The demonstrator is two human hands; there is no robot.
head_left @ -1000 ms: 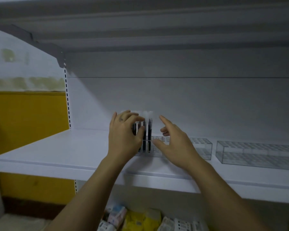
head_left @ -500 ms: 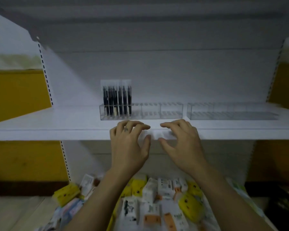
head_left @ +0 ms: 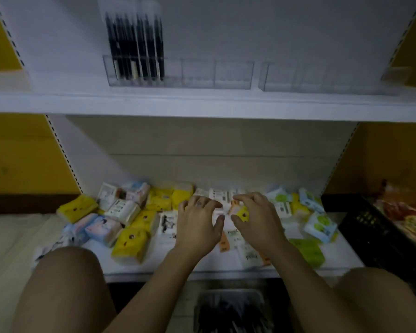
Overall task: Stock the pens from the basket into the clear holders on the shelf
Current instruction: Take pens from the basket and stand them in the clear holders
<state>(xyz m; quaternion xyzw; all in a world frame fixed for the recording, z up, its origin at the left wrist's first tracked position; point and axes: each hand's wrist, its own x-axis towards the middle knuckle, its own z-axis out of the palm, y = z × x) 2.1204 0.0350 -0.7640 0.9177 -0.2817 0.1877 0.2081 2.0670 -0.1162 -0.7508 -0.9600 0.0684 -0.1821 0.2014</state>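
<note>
The white shelf (head_left: 202,104) spans the upper view. Below it, a lower shelf (head_left: 226,269) carries a jumble of yellow, white, blue and green packets (head_left: 130,239), with a black crate (head_left: 375,236) just beside its right end. On the white shelf two clear holders stand side by side, the left holder (head_left: 197,74) and the right holder (head_left: 322,78). The basket (head_left: 228,308) sits at the bottom edge, its dark contents blurred. The left hand (head_left: 197,227) and right hand (head_left: 258,222) are close together above the packets, each grip released, fingers loosely curled, holding nothing. Black pens (head_left: 135,46) stand upright in the left holder's left end.
</note>
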